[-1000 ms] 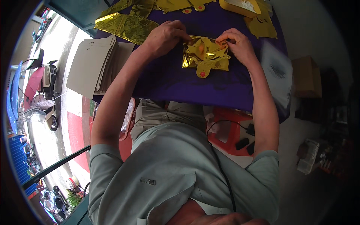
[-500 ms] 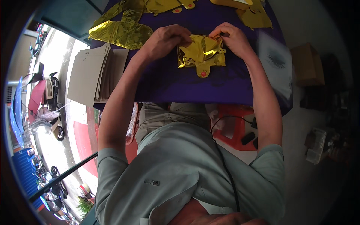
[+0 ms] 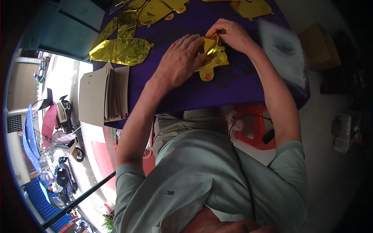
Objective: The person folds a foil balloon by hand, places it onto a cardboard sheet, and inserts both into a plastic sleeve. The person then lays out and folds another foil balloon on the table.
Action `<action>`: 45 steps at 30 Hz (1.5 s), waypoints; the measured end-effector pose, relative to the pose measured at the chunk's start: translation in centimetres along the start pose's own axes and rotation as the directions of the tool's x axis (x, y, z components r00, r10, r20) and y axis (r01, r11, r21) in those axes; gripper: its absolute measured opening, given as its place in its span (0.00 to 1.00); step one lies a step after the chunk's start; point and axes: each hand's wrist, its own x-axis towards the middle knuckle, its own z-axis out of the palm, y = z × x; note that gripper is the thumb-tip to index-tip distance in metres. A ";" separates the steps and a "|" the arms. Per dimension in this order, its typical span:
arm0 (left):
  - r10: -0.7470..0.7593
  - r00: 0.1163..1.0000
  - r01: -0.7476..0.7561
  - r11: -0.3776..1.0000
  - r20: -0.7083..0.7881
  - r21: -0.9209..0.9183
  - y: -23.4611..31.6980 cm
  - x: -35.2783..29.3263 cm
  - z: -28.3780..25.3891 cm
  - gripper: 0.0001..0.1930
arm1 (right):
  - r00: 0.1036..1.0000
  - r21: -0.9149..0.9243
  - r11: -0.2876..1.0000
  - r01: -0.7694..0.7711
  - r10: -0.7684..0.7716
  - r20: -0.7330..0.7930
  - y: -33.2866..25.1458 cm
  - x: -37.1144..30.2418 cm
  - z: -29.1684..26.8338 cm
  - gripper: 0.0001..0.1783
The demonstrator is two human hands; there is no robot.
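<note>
A folded gold foil balloon (image 3: 215,59) lies on the purple-covered table (image 3: 237,89) in front of me, its rounded tab with a red dot pointing toward my body. My left hand (image 3: 180,58) rests over the left part of the foil, fingers stretched out and lying flat, so that side is hidden. At the far edge my right hand (image 3: 230,34) pinches the foil between thumb and fingers. The balloon's right side is crinkled and catches the light.
More flat gold balloons (image 3: 122,50) lie at the far left, and another (image 3: 252,8) at the far right. Cardboard sheets (image 3: 93,97) are stacked at the table's left edge. A translucent plastic packet (image 3: 285,52) lies right; beyond stands a brown box (image 3: 318,46).
My left hand has moved from pinching the far left corner to lying flat over the foil. The balloon's left side is now covered. My right hand still pinches the far edge.
</note>
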 end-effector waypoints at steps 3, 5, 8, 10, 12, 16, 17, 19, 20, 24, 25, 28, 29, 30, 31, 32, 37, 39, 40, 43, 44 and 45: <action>-0.073 0.996 0.071 0.997 0.054 0.031 0.4 -0.9 1.3 0.30 | 0.998 0.079 0.995 0.056 -0.055 -0.016 0.2 0.0 -0.4 0.10; -0.099 0.994 0.094 0.992 0.053 0.081 0.4 -1.3 1.8 0.31 | 0.997 0.115 0.992 -0.059 0.052 0.060 -0.5 0.1 -0.8 0.08; -0.107 0.993 0.101 0.989 0.054 0.112 0.4 -1.4 2.3 0.32 | 0.997 -0.180 0.983 -0.033 0.020 -0.071 -1.8 -0.6 -0.6 0.05; -0.116 0.991 0.108 0.987 0.064 0.115 0.8 -1.3 2.4 0.33 | 0.995 -0.183 0.982 -0.045 0.027 -0.100 -1.5 -0.6 -0.4 0.05; -0.121 0.990 0.112 0.987 0.076 0.117 0.9 -1.2 2.5 0.34 | 0.991 -0.187 0.980 -0.062 0.037 -0.132 -0.9 -0.5 -0.4 0.06; -0.092 0.992 0.072 0.974 0.087 0.217 0.8 -1.3 2.6 0.35 | 0.990 -0.257 0.964 -0.072 0.038 -0.134 -0.5 -0.5 -0.5 0.09; -0.096 0.991 0.073 0.970 0.089 0.230 0.8 -1.3 2.6 0.35 | 0.989 -0.279 0.957 -0.073 0.034 -0.142 -0.5 -0.5 -0.5 0.10; -0.098 0.992 0.076 0.969 0.084 0.237 0.7 -1.4 2.8 0.36 | 0.990 -0.269 0.959 -0.085 0.051 -0.131 -0.4 -0.5 -0.6 0.10; -0.099 0.992 0.078 0.967 0.075 0.244 0.7 -1.4 2.8 0.36 | 0.991 -0.262 0.960 -0.096 0.066 -0.120 -0.4 -0.5 -0.6 0.11; -0.115 0.989 0.092 0.971 0.094 0.221 0.8 -1.5 2.8 0.36 | 0.992 -0.251 0.966 -0.056 0.026 -0.120 0.2 -0.5 -0.7 0.11; -0.117 0.988 0.094 0.971 0.096 0.220 0.8 -1.5 2.8 0.36 | 0.993 -0.225 0.972 -0.064 0.039 -0.114 0.3 -0.4 -0.8 0.11; -0.119 0.989 0.096 0.971 0.094 0.218 0.9 -1.5 2.9 0.36 | 0.983 -0.114 0.989 -0.091 0.071 -0.172 0.2 -0.5 -0.6 0.12; -0.114 0.989 0.091 0.972 0.093 0.218 0.9 -1.5 2.9 0.36 | 0.967 -0.026 0.994 -0.109 0.099 -0.237 0.1 -0.5 -0.4 0.14; -0.120 0.989 0.098 0.971 0.090 0.218 0.9 -1.6 3.0 0.36 | 0.968 -0.026 0.994 -0.105 0.096 -0.231 -0.1 -0.6 -0.3 0.14; -0.121 0.989 0.098 0.969 0.089 0.227 0.9 -1.6 2.9 0.36 | 0.976 -0.011 0.988 -0.156 0.152 -0.158 -1.1 -0.6 -0.7 0.15; -0.121 0.989 0.098 0.967 0.089 0.235 0.8 -1.6 3.0 0.36 | 0.975 0.001 0.978 -0.208 0.208 -0.083 -1.8 -0.6 -0.8 0.16; -0.118 0.989 0.096 0.968 0.084 0.230 0.8 -1.4 3.2 0.37 | 0.987 -0.288 0.956 -0.049 0.003 -0.160 -0.5 -1.2 -0.6 0.16; -0.128 0.989 0.107 0.966 0.077 0.234 0.5 -1.4 3.3 0.37 | 0.989 -0.287 0.957 -0.045 0.002 -0.148 -0.3 -0.7 -0.5 0.15; -0.127 0.990 0.108 0.964 0.065 0.242 0.3 -1.5 3.2 0.37 | 0.986 -0.322 0.947 -0.017 -0.037 -0.161 -0.2 -0.4 -0.3 0.14; -0.137 0.989 0.119 0.962 0.057 0.247 0.8 -1.1 3.0 0.37 | 0.960 -0.384 0.914 0.132 -0.214 -0.178 1.8 0.4 -0.7 0.11; -0.145 0.987 0.125 0.963 0.066 0.238 0.9 -1.2 2.7 0.37 | 0.959 -0.380 0.914 0.145 -0.224 -0.173 1.9 0.2 -0.7 0.11; -0.104 0.994 0.097 0.971 0.022 0.218 0.4 -1.6 3.2 0.38 | 0.951 -0.375 0.909 0.182 -0.259 -0.168 1.6 0.2 -1.0 0.10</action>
